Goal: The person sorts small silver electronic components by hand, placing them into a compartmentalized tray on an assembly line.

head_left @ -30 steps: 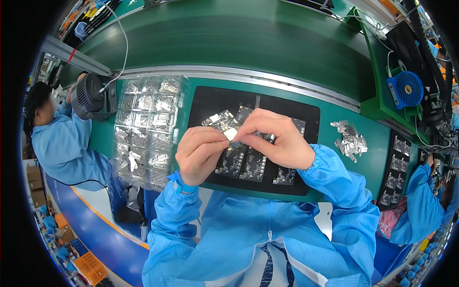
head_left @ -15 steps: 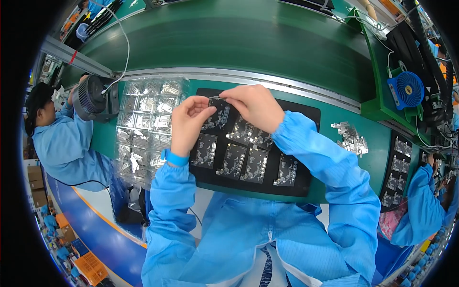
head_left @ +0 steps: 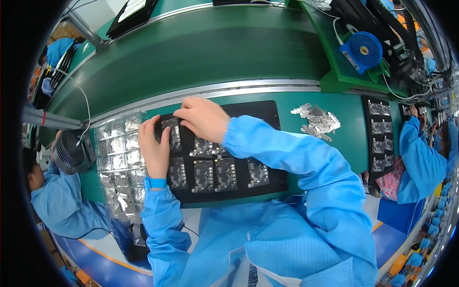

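On a black mat (head_left: 224, 193) lie several dark circuit boards (head_left: 203, 176) in two rows. At the mat's left edge is my left hand (head_left: 155, 150), its thumb and index finger apart beside the upper left board (head_left: 174, 136); nothing shows between them. My right hand (head_left: 205, 119) reaches over that same board, with fingers bent and tips close together near its upper edge. Whatever those fingertips pinch, if anything, is too small to make out. The right hand and sleeve partly cover the upper boards.
A clear compartment tray (head_left: 119, 148) of silvery metal parts stands left. Loose metal parts (head_left: 318, 122) lie right of the mat. A green conveyor belt (head_left: 205, 52) runs beyond. Fans, one black (head_left: 69, 152) and one blue (head_left: 362, 51), flank the station. Co-workers sit on both sides.
My left fingers have parted from their pinch at the upper left board's top edge. My right hand stays at that edge. The whole view has swung, shifting the bench leftward.
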### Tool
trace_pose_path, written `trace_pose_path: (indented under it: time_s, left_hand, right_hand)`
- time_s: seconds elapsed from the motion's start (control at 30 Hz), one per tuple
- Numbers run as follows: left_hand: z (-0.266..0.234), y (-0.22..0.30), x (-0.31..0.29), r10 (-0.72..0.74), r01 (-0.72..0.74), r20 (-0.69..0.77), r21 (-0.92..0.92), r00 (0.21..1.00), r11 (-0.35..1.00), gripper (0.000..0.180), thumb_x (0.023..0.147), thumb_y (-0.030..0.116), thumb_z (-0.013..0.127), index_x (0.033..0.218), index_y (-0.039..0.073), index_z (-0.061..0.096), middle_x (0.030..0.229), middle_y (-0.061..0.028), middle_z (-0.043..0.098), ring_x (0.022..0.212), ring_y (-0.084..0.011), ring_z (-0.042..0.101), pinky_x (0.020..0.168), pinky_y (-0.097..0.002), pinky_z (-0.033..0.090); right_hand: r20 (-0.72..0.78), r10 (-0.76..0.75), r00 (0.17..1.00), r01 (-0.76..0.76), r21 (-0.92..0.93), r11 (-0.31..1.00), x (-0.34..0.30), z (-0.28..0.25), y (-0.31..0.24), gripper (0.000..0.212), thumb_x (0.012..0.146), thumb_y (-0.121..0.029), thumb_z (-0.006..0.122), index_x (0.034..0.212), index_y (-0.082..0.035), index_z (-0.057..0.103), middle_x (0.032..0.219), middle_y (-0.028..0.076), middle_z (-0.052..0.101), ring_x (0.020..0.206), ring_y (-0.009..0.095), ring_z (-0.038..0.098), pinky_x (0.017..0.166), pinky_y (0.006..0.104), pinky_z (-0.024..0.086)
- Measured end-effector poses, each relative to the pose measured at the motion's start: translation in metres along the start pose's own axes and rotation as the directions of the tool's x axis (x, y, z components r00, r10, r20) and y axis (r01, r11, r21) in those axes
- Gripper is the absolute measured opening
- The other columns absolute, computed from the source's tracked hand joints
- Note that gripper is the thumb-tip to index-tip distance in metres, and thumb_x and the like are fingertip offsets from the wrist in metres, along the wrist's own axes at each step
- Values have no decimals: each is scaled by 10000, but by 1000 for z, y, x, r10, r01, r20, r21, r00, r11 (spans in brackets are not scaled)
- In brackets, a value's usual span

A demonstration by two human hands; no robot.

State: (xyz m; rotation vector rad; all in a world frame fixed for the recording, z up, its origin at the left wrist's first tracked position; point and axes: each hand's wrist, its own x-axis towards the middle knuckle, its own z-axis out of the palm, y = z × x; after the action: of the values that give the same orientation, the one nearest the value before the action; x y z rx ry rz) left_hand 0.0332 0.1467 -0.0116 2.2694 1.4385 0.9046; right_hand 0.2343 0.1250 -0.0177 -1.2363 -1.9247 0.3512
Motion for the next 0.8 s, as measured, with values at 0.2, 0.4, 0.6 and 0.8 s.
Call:
trace_pose_path:
  time_s: [0.2,0.4,0.6,0.8]
  left_hand:
    - [21,43,-16,280,-321,203,208,938,924,523,866,175,702,1356,105,530,1486,-196,359,1374,-390,333,1099,-561,256]
    - [35,54,-19,301,-393,336,253,892,884,537,847,238,732,1332,94,553,1529,-184,303,1428,-388,254,1102,-639,201]
    - [28,58,-19,276,-358,342,206,899,911,479,791,240,776,1211,87,603,1529,-175,317,1434,-388,249,1112,-645,176]
    - [21,57,-22,245,-313,339,162,908,936,480,723,241,832,1115,101,593,1511,-172,342,1432,-380,259,1126,-620,170]
  right_hand:
    - [-76,61,995,-82,-320,944,-89,-127,28,144,804,-38,687,947,-53,689,860,105,636,819,306,612,709,402,508]
    - [-151,212,966,-260,-519,814,-174,-170,58,154,793,-61,725,947,-64,720,916,51,663,911,262,606,796,391,489]
    - [-165,164,973,-224,-474,852,-174,-163,70,106,797,-75,710,902,-77,695,912,43,650,931,251,590,822,386,458]
    - [-187,161,969,-230,-446,865,-172,-158,67,123,798,-69,720,912,-71,674,880,65,622,872,276,590,791,399,463]
